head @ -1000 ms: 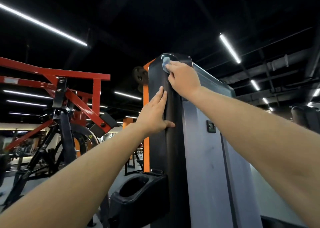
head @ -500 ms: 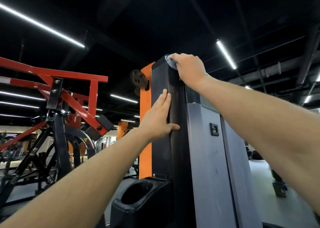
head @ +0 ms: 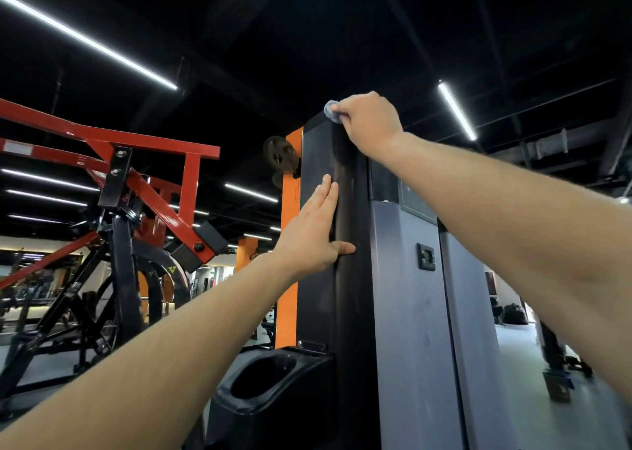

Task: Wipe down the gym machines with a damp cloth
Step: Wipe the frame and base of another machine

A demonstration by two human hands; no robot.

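Up at the top front corner of the tall black tower of a gym machine, a small pale-blue cloth is held bunched in the right hand. The fingers are curled round the cloth, and only a rounded wad of it is seen past the knuckles, at the tower's upper edge. Whether the wad is pressed against the surface cannot be told.

Lower on the same tower, about halfway between its top and the black holder fixed at its foot, the left hand is laid flat against the dark front panel. Its fingers are kept straight and together and pointed upward, the thumb is spread sideways across the panel, and nothing is grasped by it. Both forearms are stretched toward the tower from the lower corners of the view.

To the right of the black panel, the tower's side is covered by a grey cover, on which a small black latch is mounted. Just behind the tower's left edge an orange post is seen, with a dark pulley wheel fixed near its top. Well to the left of the tower a red frame on black legs is placed. Above the tower, strip lights are set in a dark ceiling.
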